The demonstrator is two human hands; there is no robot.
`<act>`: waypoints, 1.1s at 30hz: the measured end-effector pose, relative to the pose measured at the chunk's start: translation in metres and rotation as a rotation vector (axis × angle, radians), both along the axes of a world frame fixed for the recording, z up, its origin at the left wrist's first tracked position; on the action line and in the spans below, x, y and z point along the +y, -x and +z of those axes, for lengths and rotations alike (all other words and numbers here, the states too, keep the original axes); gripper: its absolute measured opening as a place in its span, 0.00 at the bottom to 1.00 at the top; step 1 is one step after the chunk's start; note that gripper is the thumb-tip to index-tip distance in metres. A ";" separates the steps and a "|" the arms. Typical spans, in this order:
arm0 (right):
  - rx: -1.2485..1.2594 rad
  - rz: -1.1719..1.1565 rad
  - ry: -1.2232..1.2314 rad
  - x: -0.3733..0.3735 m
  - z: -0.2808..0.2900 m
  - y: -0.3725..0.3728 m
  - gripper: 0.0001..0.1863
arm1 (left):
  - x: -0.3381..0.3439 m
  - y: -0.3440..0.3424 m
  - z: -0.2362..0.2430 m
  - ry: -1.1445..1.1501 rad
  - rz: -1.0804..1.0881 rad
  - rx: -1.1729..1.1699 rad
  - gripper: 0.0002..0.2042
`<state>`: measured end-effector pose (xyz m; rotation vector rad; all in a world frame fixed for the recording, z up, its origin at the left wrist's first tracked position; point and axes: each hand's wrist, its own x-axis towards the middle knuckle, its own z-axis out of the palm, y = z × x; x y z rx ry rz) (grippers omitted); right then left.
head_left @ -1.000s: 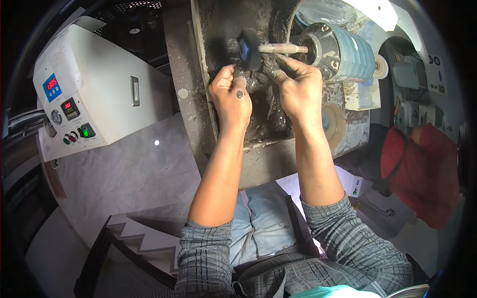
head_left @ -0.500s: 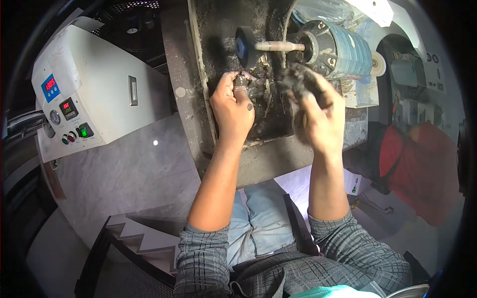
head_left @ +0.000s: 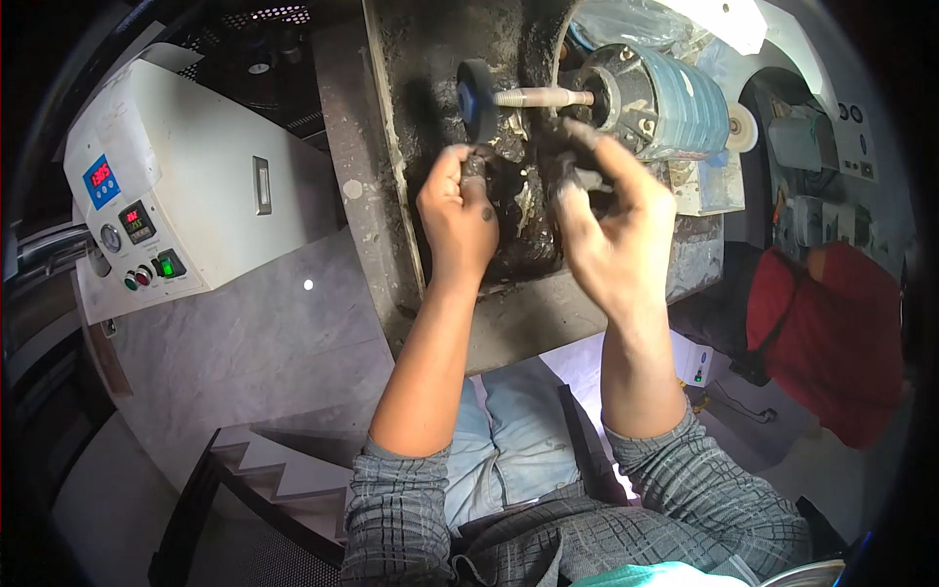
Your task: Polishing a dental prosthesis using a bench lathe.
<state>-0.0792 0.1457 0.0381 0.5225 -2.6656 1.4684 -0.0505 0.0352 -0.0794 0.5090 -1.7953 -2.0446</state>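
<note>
My left hand (head_left: 460,215) is closed in a pinch below a dark wheel with a blue hub (head_left: 475,100). Its thumb and forefinger press together at a small dark piece, too hidden to name. To the right, my right hand (head_left: 621,220) has its forefinger and thumb apart, the fingertips blackened; its other fingers are partly lost in shadow. The wheel sits on a tapered spindle (head_left: 543,97) coming out of a blue motor (head_left: 675,101). Both hands are over a black-stained tray (head_left: 416,59), apart from the wheel.
A white cabinet (head_left: 210,176) with a display and buttons stands at the left. Plastic wrapping (head_left: 636,27) lies behind the motor. A person in a red top (head_left: 827,342) is at the far right. The worktable's front edge (head_left: 518,333) crosses before my lap.
My right hand has shifted slightly left, its forefinger and thumb now spread where they were blurred and bunched over something dark. My left hand keeps its pinch in nearly the same place.
</note>
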 end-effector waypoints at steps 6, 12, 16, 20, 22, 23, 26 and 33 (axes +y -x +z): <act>-0.065 0.017 -0.294 -0.012 -0.038 0.030 0.15 | 0.002 0.009 -0.005 -0.158 0.130 0.030 0.14; -0.121 -0.163 -0.063 -0.031 -0.053 0.028 0.13 | -0.014 0.028 0.010 -0.104 0.191 -0.062 0.13; -0.057 -0.222 0.119 -0.029 -0.066 0.023 0.14 | -0.007 0.026 0.001 -0.087 0.176 -0.032 0.12; -0.132 -0.164 0.080 -0.031 -0.058 0.025 0.13 | -0.017 0.023 0.001 -0.048 0.171 -0.089 0.11; -0.199 -0.146 -0.029 -0.022 -0.050 0.021 0.15 | -0.022 0.010 0.007 -0.005 0.193 -0.050 0.12; -0.155 -0.081 -0.122 -0.010 -0.054 0.023 0.17 | -0.019 0.001 0.018 0.129 0.192 -0.108 0.12; -0.136 0.165 -0.423 -0.010 -0.053 0.029 0.40 | -0.021 -0.021 0.034 0.377 0.241 -0.204 0.14; -0.127 0.442 -0.521 -0.027 -0.095 0.004 0.38 | -0.027 -0.024 0.029 0.507 0.254 -0.178 0.14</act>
